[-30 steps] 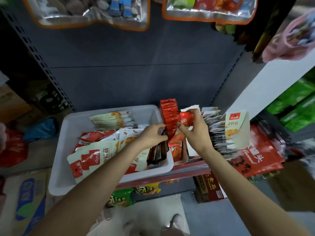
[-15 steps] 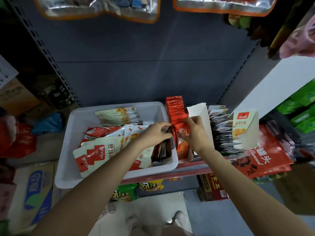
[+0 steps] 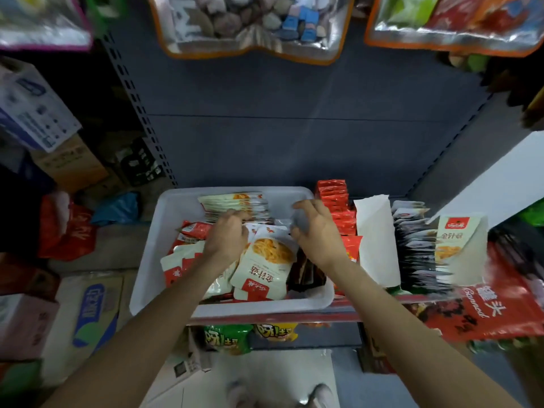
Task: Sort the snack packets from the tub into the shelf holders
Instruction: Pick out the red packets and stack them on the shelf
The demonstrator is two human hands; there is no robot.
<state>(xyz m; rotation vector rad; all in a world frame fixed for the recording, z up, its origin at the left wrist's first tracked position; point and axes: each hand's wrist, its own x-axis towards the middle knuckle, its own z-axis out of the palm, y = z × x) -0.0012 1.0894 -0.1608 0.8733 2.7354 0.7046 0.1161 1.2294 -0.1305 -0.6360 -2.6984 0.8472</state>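
A: Both hands are hovering in the tub [image 3: 164, 219] over the packets [image 3: 265, 260]. The left hand [image 3: 226, 238] is reaching down, grip I cannot tell; the right hand [image 3: 316, 231] is curling its fingers, holding nothing.

B: The risk?

A: The pile is lying loose, so a hasty grab is maybe lifting two kinds together. Half a second ago the right hand was pushing a red packet into the holder [image 3: 334, 201]; now it is coming back.

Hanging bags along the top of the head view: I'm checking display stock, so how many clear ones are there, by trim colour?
Clear plastic hanging bags with orange trim: 2
Clear plastic hanging bag with pink-purple trim: 1
Total: 3
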